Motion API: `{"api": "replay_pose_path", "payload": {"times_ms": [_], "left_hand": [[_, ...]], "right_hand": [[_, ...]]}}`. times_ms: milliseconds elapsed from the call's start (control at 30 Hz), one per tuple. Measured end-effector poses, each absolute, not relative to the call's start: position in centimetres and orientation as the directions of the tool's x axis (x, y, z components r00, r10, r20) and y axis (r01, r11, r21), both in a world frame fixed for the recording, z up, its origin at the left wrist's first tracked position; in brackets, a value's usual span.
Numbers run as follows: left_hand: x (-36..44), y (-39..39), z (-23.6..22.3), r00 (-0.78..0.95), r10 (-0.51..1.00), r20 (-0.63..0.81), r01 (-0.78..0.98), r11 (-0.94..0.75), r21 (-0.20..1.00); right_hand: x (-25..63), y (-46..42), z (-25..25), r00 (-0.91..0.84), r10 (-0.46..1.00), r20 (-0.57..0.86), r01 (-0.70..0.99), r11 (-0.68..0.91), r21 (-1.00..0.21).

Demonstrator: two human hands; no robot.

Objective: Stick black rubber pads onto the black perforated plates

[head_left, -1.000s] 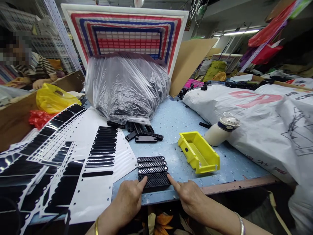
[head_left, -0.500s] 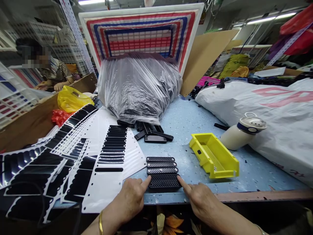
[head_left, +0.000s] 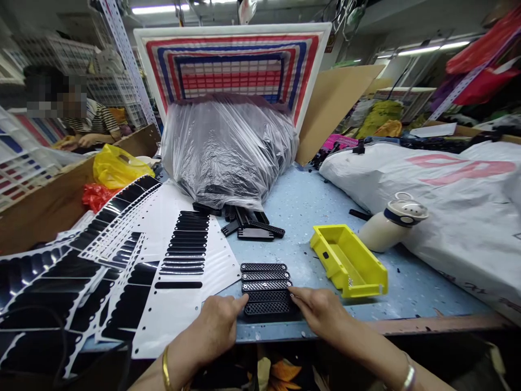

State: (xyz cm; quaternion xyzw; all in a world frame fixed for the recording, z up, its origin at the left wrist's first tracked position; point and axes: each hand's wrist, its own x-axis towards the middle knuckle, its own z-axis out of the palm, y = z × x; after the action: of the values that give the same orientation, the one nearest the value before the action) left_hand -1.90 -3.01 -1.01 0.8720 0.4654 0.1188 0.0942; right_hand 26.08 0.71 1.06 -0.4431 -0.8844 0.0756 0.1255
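Note:
Several black plastic strips (head_left: 266,297) with a crosshatched face lie in a stacked row at the table's near edge. Small shiny dots show on the farther ones. My left hand (head_left: 217,323) is curled in, with a fingertip against the left end of the nearer strips, steadying them. At their right end, the fingers of my right hand (head_left: 321,309) are pinched together. A tiny shiny speck shows at those fingertips, too small to name. To the right stands a yellow bin (head_left: 358,266) with a few small metal bits inside.
White sheets with black strip-shaped stickers (head_left: 183,244) spread over the left side. A clear bag (head_left: 228,152) spills more black strips behind. At right lie a tilted cream bottle (head_left: 378,231) and a large white sack (head_left: 448,190). Another person (head_left: 95,122) sits at far left.
My right hand has gone from an extended finger on the strips' right end to a pinch there. The left hand stays at the left end. The view has shifted slightly.

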Motion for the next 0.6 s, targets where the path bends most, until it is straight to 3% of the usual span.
{"api": "replay_pose_path", "payload": {"times_ms": [167,333,500,600], "left_hand": [[-1.2,-3.8,-0.7,0.472,0.832,0.291,0.721,-0.554,0.416],[0.1,-6.0,-1.1,0.492,0.780,0.386,0.690,-0.620,0.373],[1.7,-7.1,-2.3,0.489,0.753,0.441,0.674,-0.646,0.357],[2.4,-7.0,-3.2,0.474,0.746,0.468,0.666,-0.652,0.364]], "right_hand": [[22.2,2.9,1.8,-0.581,0.810,0.077,0.776,0.580,-0.248],[20.1,3.8,1.5,-0.585,0.811,0.017,0.782,0.570,-0.250],[23.1,2.8,1.3,-0.525,0.850,0.041,0.815,0.515,-0.265],[25.2,0.9,1.1,-0.481,0.873,0.081,0.811,0.478,-0.336]]}}
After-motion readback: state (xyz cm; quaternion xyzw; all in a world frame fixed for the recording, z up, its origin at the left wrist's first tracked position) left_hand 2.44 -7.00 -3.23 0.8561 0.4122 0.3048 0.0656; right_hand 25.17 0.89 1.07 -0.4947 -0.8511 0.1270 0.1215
